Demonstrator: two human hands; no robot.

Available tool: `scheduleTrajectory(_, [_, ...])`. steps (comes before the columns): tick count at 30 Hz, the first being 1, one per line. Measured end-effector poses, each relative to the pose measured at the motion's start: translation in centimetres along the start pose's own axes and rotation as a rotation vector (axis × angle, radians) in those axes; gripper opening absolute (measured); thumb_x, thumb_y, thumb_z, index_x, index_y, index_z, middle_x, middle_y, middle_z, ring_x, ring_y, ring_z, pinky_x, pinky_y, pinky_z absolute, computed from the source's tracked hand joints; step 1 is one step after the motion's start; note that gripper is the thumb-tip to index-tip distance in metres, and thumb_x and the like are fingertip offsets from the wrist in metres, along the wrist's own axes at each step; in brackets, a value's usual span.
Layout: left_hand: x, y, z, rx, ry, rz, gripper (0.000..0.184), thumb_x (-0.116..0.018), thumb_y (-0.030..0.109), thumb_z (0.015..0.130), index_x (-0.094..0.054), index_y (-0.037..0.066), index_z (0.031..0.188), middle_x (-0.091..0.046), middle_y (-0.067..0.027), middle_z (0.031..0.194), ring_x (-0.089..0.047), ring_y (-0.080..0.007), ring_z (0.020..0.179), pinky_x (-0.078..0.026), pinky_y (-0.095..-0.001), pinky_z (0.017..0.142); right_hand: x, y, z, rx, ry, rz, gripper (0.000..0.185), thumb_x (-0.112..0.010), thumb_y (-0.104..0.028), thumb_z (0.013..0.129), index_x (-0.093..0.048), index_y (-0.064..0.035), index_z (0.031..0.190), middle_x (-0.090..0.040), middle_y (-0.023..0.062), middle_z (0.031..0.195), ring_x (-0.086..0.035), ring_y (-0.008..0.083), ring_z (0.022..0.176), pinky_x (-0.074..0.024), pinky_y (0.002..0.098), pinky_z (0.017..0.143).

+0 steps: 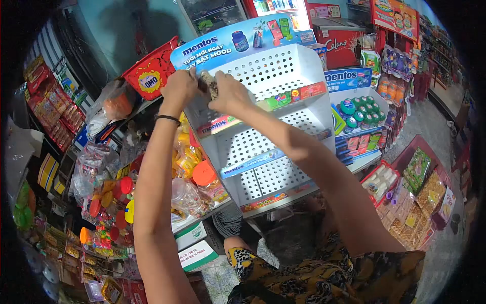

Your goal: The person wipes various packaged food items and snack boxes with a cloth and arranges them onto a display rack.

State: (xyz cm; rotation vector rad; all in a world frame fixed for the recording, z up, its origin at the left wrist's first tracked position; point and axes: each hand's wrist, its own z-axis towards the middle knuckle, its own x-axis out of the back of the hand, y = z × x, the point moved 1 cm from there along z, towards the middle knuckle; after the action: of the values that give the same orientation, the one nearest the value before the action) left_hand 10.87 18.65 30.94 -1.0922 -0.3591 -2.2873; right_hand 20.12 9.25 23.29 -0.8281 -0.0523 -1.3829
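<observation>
A white Mentos display rack with perforated shelves and a blue header stands in front of me, tilted in the view. Both hands are at the upper left of its top shelf. My right hand is closed around a crumpled, mottled grey-brown cloth. Close beside it, my left hand has its fingers bent at the rack's left edge; what they hold, if anything, is hidden. The three shelves show bare perforated panels, with printed strips along their front edges.
Left of the rack are jars with orange lids, bagged sweets and a red OMO box. A smaller Mentos display with green containers stands to the right. Packaged snacks lie at the lower right, and cartons below.
</observation>
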Motion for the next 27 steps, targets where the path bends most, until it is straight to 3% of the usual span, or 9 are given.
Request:
scheduleTrajectory(2, [-1.0, -1.0, 2.0, -0.010, -0.182, -0.295, 0.075, -0.030, 0.057, 0.087, -0.059, -0.012, 0.082, -0.058, -0.0316, 0.085, -0.055, -0.0442, 0.089, -0.042, -0.0436, 0.080, -0.6, -0.9, -1.1, 0.084, 0.053, -0.102, 0.050, -0.070, -0.012, 0.055, -0.044, -0.0001, 0.095, -0.052, 0.0214, 0.095, -0.054, 0.0389, 0.088, -0.0476, 0.0449, 0.074])
scheduleTrajectory(4, [-0.6, -0.6, 3.0, -0.018, -0.380, -0.174, 0.072, -0.042, 0.061, 0.081, -0.061, -0.009, 0.082, -0.059, -0.0297, 0.080, -0.058, -0.0413, 0.085, -0.044, -0.0426, 0.076, -2.4, -1.5, -1.6, 0.152, 0.123, -0.191, 0.047, -0.070, -0.008, 0.057, -0.048, 0.0002, 0.097, -0.051, 0.0214, 0.097, -0.052, 0.0393, 0.090, -0.0466, 0.0453, 0.074])
scheduleTrajectory(5, [-0.8, -0.8, 3.0, -0.067, -0.430, -0.213, 0.057, -0.060, 0.047, 0.073, -0.062, -0.005, 0.094, -0.061, -0.0253, 0.076, -0.062, -0.0333, 0.078, -0.047, -0.0385, 0.072, -3.4, -1.5, -1.6, 0.163, 0.138, -0.248, 0.046, -0.070, -0.008, 0.057, -0.050, 0.0005, 0.097, -0.051, 0.0211, 0.097, -0.052, 0.0390, 0.091, -0.0463, 0.0448, 0.075])
scheduleTrajectory(7, [-0.3, -0.7, 2.5, -0.151, -0.419, -0.223, 0.049, -0.062, 0.034, 0.070, -0.058, -0.001, 0.104, -0.061, -0.0205, 0.079, -0.059, -0.0272, 0.074, -0.046, -0.0347, 0.069, -2.6, -1.6, -1.0, 0.171, 0.045, -0.180, 0.040, -0.067, -0.010, 0.062, -0.053, 0.0022, 0.099, -0.054, 0.0223, 0.096, -0.054, 0.0373, 0.091, -0.0460, 0.0424, 0.076])
scheduleTrajectory(9, [0.6, -0.4, 1.8, -0.203, -0.466, -0.282, 0.055, -0.065, 0.009, 0.062, -0.054, 0.005, 0.116, -0.060, -0.0108, 0.080, -0.056, -0.0181, 0.072, -0.045, -0.0284, 0.067, -1.1, -0.8, -0.3, 0.173, -0.407, 0.134, 0.026, -0.059, -0.013, 0.070, -0.058, 0.0019, 0.091, -0.059, 0.0225, 0.088, -0.059, 0.0340, 0.086, -0.0463, 0.0408, 0.075])
scheduleTrajectory(12, [0.0, -2.0, 1.7, -0.282, -0.403, -0.382, 0.056, -0.061, 0.006, 0.064, -0.052, 0.005, 0.119, -0.060, -0.0085, 0.080, -0.055, -0.0154, 0.074, -0.045, -0.0276, 0.068, -1.1, 1.9, 2.3, -0.032, -0.379, -0.072, 0.022, -0.054, -0.021, 0.076, -0.062, -0.0010, 0.071, -0.062, 0.0201, 0.075, -0.061, 0.0324, 0.079, -0.0473, 0.0401, 0.074])
scheduleTrajectory(17, [-0.2, -2.2, 2.9, -0.293, -0.509, -0.223, 0.060, -0.059, 0.001, 0.063, -0.049, 0.006, 0.122, -0.063, -0.0104, 0.091, -0.057, -0.0160, 0.081, -0.046, -0.0283, 0.075, -2.3, 4.0, 3.0, -0.118, -0.292, 0.185, 0.043, -0.072, -0.023, 0.058, -0.061, 0.0050, 0.090, -0.063, 0.0232, 0.088, -0.063, 0.0323, 0.085, -0.0499, 0.0377, 0.075])
scheduleTrajectory(20, [-0.2, -1.8, 3.2, -0.333, -0.480, -0.120, 0.059, -0.064, 0.005, 0.063, -0.051, 0.006, 0.121, -0.063, -0.0125, 0.102, -0.060, -0.0170, 0.088, -0.047, -0.0282, 0.078, -2.8, 3.3, 3.8, -0.243, -0.445, 0.160, 0.047, -0.072, -0.024, 0.059, -0.060, 0.0041, 0.094, -0.062, 0.0227, 0.093, -0.062, 0.0317, 0.089, -0.0486, 0.0370, 0.078])
scheduleTrajectory(27, [-0.5, -3.5, 3.1, -0.325, -0.329, -0.163, 0.047, -0.067, 0.008, 0.065, -0.059, 0.008, 0.111, -0.065, -0.0119, 0.091, -0.062, -0.0202, 0.081, -0.049, -0.0303, 0.074, -5.0, 5.4, 4.8, -0.309, -0.366, 0.291, 0.043, -0.072, -0.029, 0.066, -0.063, 0.0021, 0.093, -0.064, 0.0205, 0.091, -0.063, 0.0295, 0.086, -0.0499, 0.0365, 0.075])
